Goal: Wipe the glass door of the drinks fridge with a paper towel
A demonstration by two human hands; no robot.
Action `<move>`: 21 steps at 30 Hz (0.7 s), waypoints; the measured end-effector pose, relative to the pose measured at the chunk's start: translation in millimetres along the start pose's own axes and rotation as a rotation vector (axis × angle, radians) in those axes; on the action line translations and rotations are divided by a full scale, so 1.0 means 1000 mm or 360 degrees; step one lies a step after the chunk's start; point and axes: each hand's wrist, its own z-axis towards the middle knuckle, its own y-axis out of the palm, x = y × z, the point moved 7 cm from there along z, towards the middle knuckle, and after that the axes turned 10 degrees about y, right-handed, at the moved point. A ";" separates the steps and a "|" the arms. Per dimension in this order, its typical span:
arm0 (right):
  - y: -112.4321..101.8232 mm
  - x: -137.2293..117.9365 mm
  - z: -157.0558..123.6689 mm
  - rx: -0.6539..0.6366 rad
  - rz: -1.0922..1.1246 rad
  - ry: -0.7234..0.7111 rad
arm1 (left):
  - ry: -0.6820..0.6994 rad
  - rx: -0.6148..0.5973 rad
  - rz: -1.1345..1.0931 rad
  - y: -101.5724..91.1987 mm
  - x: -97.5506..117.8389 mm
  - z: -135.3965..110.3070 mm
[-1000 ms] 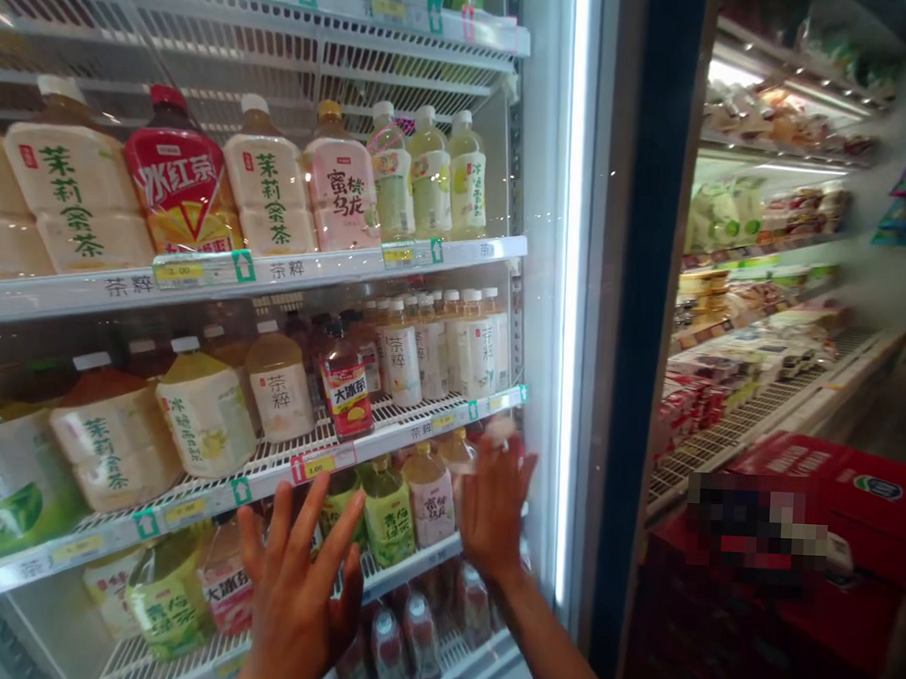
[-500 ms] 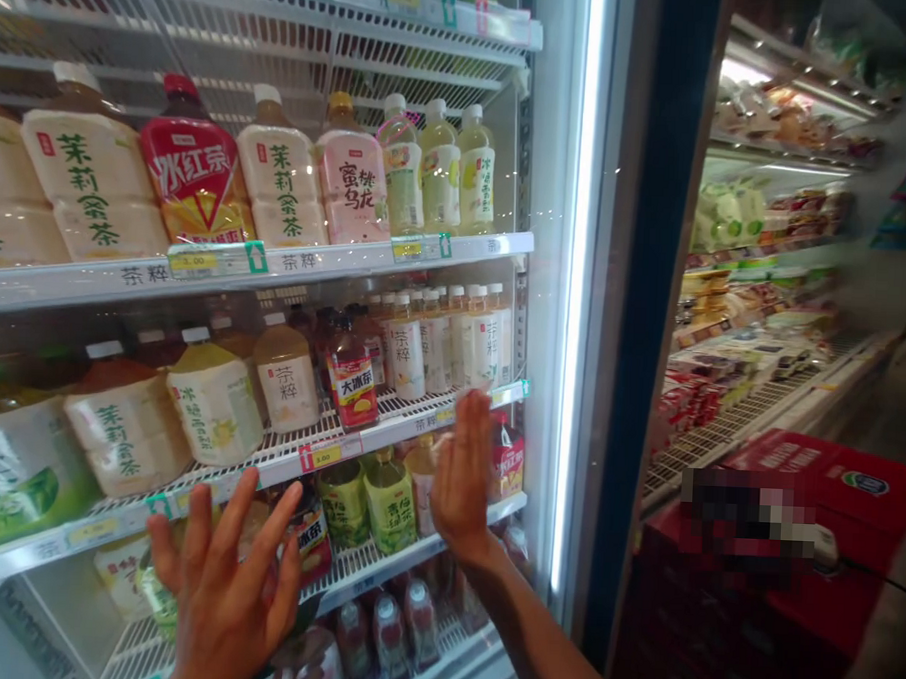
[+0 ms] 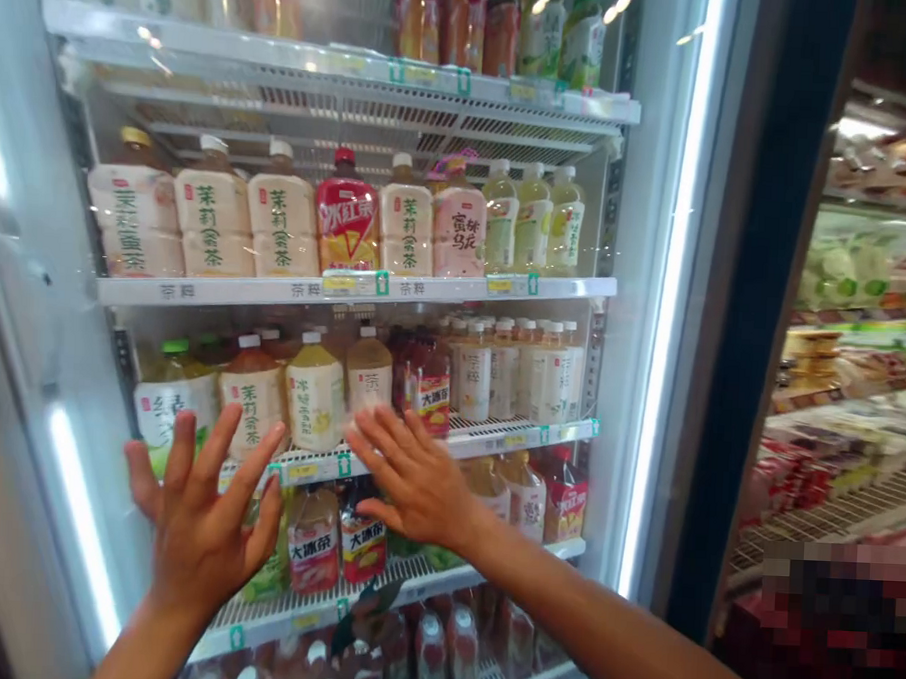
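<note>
In the head view, my left hand (image 3: 209, 514) is raised with its fingers spread, palm toward the shelves of a lit drinks fridge, and holds nothing. To its right, my right hand (image 3: 413, 473) reaches in from the lower right with fingers stretched out and nothing in it. Whether either palm touches the glass, I cannot tell. Behind the right hand stand a pale yellow bottle (image 3: 314, 404) and a red-labelled tea bottle (image 3: 430, 399). A green-capped bottle (image 3: 169, 392) and a jasmine tea bottle (image 3: 252, 383) are partly covered by the left hand.
Large tea bottles, among them a red one (image 3: 346, 220) and a pink-labelled one (image 3: 459, 228), line the shelf (image 3: 245, 292) above. A bright vertical light strip (image 3: 676, 289) and a dark frame (image 3: 761, 253) edge the fridge. Farther right, another chiller (image 3: 866, 318) holds packaged goods.
The view has swung left and upward, showing more of the fridge. My right hand has moved left across the shelves, closer to my left hand, which stays spread.
</note>
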 end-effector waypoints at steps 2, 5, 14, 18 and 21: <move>0.001 -0.009 0.017 -0.0050 -0.0044 -0.0199 | -0.0014 0.0020 -0.0006 -0.005 -0.011 -0.001; -0.012 0.016 0.064 0.0038 -0.0063 -0.0085 | -0.0038 0.0039 -0.0044 -0.012 -0.027 -0.003; 0.002 -0.065 0.075 -0.0161 0.0029 -0.0787 | -0.0222 0.0096 -0.0034 -0.042 -0.050 -0.016; 0.000 -0.062 0.109 -0.0198 -0.0088 -0.0904 | -0.0265 0.0112 -0.0063 -0.049 -0.057 -0.029; -0.014 -0.030 0.172 -0.0069 -0.0156 -0.0475 | -0.0276 0.0103 -0.0070 -0.050 -0.061 -0.034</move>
